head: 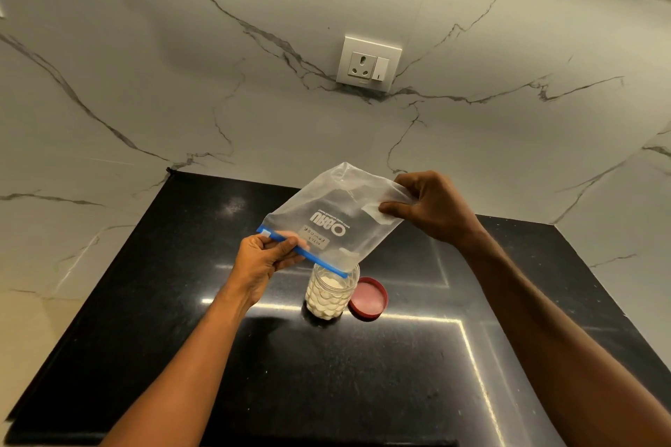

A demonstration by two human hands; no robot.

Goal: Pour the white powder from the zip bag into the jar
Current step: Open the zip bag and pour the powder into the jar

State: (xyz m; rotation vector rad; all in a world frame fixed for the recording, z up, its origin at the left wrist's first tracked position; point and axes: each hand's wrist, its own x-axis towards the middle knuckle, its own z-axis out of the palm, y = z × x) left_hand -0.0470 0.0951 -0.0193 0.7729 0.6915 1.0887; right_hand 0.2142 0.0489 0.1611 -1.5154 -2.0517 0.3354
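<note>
A clear zip bag [328, 218] with a blue zip strip hangs upside down over the jar, its mouth tilted down toward the jar's opening. It looks almost see-through, with little powder visible inside. My left hand [263, 259] pinches the blue zip edge at the bag's lower left. My right hand [432, 209] pinches the bag's raised bottom corner. The clear ribbed jar [331, 292] stands upright on the black counter, holding white powder to near its top.
A red lid [368, 298] lies upside down just right of the jar. The glossy black counter [181, 301] meets a marble wall at the back and sides. A white wall socket [368, 63] sits above.
</note>
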